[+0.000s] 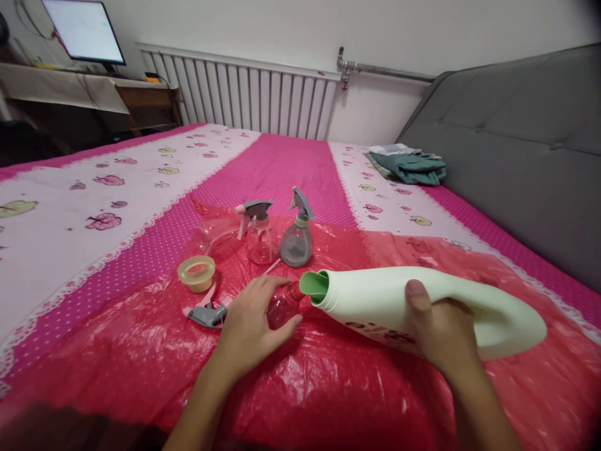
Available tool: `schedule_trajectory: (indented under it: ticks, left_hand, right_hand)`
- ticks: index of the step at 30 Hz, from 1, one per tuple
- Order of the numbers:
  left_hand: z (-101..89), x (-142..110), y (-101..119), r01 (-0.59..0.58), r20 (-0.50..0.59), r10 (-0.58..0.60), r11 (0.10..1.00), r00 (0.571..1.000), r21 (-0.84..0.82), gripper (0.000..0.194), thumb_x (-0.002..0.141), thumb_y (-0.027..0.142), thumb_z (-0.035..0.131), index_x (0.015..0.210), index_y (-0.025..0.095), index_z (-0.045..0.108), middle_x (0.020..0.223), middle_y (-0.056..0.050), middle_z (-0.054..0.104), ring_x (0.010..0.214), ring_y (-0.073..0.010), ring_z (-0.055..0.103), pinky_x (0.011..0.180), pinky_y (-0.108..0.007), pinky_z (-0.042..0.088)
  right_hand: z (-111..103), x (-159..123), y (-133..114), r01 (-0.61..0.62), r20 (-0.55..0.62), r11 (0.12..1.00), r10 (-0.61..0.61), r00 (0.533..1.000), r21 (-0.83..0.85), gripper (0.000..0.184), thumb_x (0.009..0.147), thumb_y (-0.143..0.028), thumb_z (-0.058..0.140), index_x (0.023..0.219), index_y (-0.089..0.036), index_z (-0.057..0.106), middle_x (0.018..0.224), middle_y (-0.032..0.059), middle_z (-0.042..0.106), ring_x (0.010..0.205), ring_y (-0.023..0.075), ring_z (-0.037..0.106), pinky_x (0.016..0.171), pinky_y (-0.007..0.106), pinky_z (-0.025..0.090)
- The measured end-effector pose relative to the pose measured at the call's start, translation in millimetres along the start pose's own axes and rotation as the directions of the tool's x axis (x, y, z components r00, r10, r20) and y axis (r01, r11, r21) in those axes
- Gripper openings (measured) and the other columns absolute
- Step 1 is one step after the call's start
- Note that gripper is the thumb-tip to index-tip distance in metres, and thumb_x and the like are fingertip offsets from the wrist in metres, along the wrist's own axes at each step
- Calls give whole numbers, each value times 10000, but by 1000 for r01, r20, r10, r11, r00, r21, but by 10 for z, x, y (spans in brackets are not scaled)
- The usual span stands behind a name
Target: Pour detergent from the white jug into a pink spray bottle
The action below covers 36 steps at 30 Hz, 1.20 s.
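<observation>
My right hand [439, 329] is wrapped round a large white detergent bottle [422, 300], tipped on its side with its green spout [313, 284] pointing left. The spout sits right at the open neck of a small red spray bottle [283, 305], which my left hand [251, 322] grips from the left. A detached grey and pink spray head [206, 313] lies just left of my left hand on the red plastic sheet [328, 388].
Behind stand a pink-trigger clear spray bottle [260, 235] and a grey spray bottle [297, 237]; another clear bottle [213, 235] lies on its side. A yellowish cap [196, 272] sits at left. Folded clothes [408, 166] lie by the grey headboard [516, 150].
</observation>
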<state>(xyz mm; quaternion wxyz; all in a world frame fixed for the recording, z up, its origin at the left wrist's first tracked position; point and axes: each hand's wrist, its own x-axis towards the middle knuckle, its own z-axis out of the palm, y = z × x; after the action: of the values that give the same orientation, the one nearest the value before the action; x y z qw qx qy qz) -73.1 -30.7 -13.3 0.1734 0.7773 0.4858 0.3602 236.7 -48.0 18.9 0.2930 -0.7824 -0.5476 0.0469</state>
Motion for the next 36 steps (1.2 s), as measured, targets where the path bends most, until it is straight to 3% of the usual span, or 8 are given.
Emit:
schedule_trajectory:
  ticks: [19, 31, 36]
  left_hand:
    - [3, -6, 4, -4, -10, 4, 1000, 1000, 4, 420, 908, 365, 756, 1302, 260, 658, 1260, -88, 779, 1181, -358, 748, 1026, -559, 594]
    - [-2, -6, 14, 4, 2, -4, 1000, 1000, 2, 420, 914, 362, 754, 1308, 259, 649, 1263, -98, 775, 1187, -356, 741, 1030, -562, 588]
    - [-6, -2, 12, 12, 1, -12, 1000, 1000, -1, 418, 910, 361, 748, 1304, 259, 653, 1275, -99, 774, 1196, -362, 740, 1034, -571, 586]
  right_hand:
    - [40, 20, 167, 41, 37, 999, -41, 998, -19, 987, 890, -905, 139, 975, -153, 772, 1007, 257, 746, 1155, 462, 698, 1065, 616, 537]
    - [-5, -18, -21, -16, -29, 1000, 16, 999, 3, 959, 815, -939, 147, 866, -177, 726, 962, 268, 735, 1129, 480, 692, 1059, 647, 526]
    - [15, -9, 9, 19, -32, 1000, -20, 999, -18, 940, 838, -928, 152, 836, -190, 735, 903, 236, 742, 1039, 444, 714, 972, 600, 568]
